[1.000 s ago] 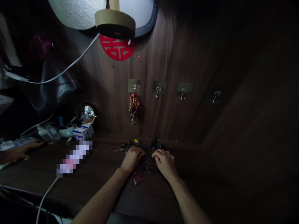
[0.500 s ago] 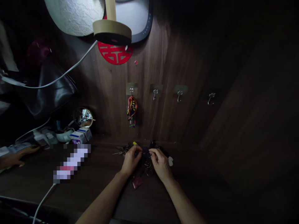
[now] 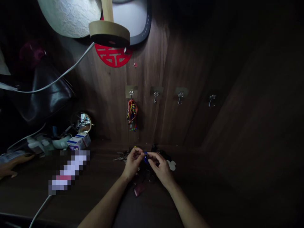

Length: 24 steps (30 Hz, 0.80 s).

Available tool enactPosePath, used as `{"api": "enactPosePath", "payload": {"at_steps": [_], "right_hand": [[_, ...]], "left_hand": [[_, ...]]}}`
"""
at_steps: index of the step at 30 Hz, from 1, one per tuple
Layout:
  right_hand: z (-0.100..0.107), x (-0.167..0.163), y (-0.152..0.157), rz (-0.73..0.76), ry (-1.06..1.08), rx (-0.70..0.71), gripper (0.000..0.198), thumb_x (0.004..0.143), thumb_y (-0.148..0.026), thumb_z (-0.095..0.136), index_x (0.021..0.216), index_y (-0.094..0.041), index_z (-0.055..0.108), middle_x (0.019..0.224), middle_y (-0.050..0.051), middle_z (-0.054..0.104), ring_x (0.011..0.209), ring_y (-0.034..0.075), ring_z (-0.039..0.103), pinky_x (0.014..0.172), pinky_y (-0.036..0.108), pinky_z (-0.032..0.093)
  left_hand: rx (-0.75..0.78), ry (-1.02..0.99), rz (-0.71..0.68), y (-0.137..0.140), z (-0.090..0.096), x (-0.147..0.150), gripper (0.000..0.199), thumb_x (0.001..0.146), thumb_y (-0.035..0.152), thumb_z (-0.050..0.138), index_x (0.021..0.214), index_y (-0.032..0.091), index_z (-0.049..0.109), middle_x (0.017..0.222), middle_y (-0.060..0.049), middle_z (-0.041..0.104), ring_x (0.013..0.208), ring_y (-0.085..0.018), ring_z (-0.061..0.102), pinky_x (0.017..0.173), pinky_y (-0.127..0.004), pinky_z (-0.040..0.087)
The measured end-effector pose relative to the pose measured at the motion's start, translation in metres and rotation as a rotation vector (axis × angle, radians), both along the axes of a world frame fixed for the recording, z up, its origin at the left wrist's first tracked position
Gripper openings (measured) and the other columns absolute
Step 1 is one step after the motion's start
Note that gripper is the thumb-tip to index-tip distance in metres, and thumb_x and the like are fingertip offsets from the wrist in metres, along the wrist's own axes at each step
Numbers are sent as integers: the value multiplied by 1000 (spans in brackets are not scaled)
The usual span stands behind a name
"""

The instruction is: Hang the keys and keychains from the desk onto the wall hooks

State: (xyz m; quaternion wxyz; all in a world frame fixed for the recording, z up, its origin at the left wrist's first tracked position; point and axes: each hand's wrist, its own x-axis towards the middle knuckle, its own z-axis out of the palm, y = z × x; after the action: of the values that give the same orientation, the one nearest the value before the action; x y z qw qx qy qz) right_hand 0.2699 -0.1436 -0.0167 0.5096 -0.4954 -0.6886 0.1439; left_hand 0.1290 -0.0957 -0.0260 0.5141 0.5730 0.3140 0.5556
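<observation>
Both hands meet over a small pile of keys and rings on the dark wooden surface. A small blue key fob [image 3: 146,157] is pinched between the fingertips of my left hand [image 3: 132,162] and my right hand [image 3: 161,166]. Loose metal keys [image 3: 120,157] stick out beyond my left hand. Near my right hand lie a pale, rounded tag [image 3: 171,165] and some black items [image 3: 164,154] too dark to name. Closer to me is a dark pink, case-like piece [image 3: 139,189], with metal rings partly in shadow above it.
Metal hooks [image 3: 180,98] line the wooden wall; a colourful braided cord bundle [image 3: 132,112] hangs from the leftmost. At left are a round mirror [image 3: 81,122], small boxes [image 3: 79,142], a black bag [image 3: 48,90] and a tan hand-like shape [image 3: 15,165]. A lamp base [image 3: 109,33] overhangs above.
My hands have come closer together, and the blue fob now shows plainly between them, raised from the pile. The whole view has shifted slightly.
</observation>
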Motion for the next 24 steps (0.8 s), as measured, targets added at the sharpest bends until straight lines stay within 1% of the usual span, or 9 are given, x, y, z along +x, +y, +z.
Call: {"api": "enactPosePath", "payload": {"at_steps": [4, 9, 12, 14, 17, 20, 24], "right_hand": [[-3, 0, 2, -1, -52, 4, 24, 79, -24, 56, 103, -25, 61, 86, 3, 63, 72, 14, 60, 60, 24, 49], [-4, 1, 1, -4, -105, 80, 16, 84, -28, 52, 95, -24, 63, 84, 3, 62, 71, 14, 59, 58, 23, 48], [-3, 1, 1, -35, -113, 134, 18, 88, -27, 46, 90, -23, 63, 82, 4, 63, 74, 15, 60, 65, 25, 47], [-1, 1, 1, -56, -107, 155, 20, 88, -27, 43, 83, -22, 62, 77, 4, 62, 73, 15, 60, 66, 25, 47], [0, 2, 1, -80, -93, 131, 21, 88, -27, 43, 77, -21, 59, 72, 2, 59, 66, 14, 57, 59, 23, 44], [1, 2, 1, -94, -73, 106, 21, 88, -28, 41, 76, -21, 57, 70, 1, 57, 61, 13, 54, 55, 22, 43], [2, 2, 0, -86, -58, 77, 22, 88, -30, 42, 73, -21, 55, 67, 0, 54, 57, 12, 51, 53, 21, 41]], "left_hand": [[-35, -35, -35, 2, -2, 1, 32, 68, 43, 66, 73, 18, 45, 69, 4, 52, 65, -9, 51, 63, -21, 41], [-68, -77, -120, 2, -2, 1, 35, 65, 41, 69, 71, 18, 44, 69, 5, 52, 63, -8, 49, 62, -20, 40], [-46, -16, -115, -1, 0, 2, 33, 67, 43, 67, 73, 17, 48, 70, 4, 53, 65, -10, 51, 64, -22, 41], [-25, 40, -125, -5, 3, 2, 30, 70, 43, 65, 77, 16, 52, 73, 2, 55, 69, -11, 53, 67, -23, 43], [3, 120, -147, -12, 9, 1, 26, 76, 41, 59, 83, 16, 58, 78, -1, 59, 76, -14, 55, 73, -25, 43], [24, 205, -116, -16, 14, -1, 25, 80, 40, 54, 87, 17, 61, 83, -3, 62, 81, -16, 55, 77, -26, 43], [89, 259, -48, -17, 14, -2, 26, 78, 41, 56, 82, 16, 60, 78, -1, 60, 78, -15, 54, 74, -25, 44]]}}
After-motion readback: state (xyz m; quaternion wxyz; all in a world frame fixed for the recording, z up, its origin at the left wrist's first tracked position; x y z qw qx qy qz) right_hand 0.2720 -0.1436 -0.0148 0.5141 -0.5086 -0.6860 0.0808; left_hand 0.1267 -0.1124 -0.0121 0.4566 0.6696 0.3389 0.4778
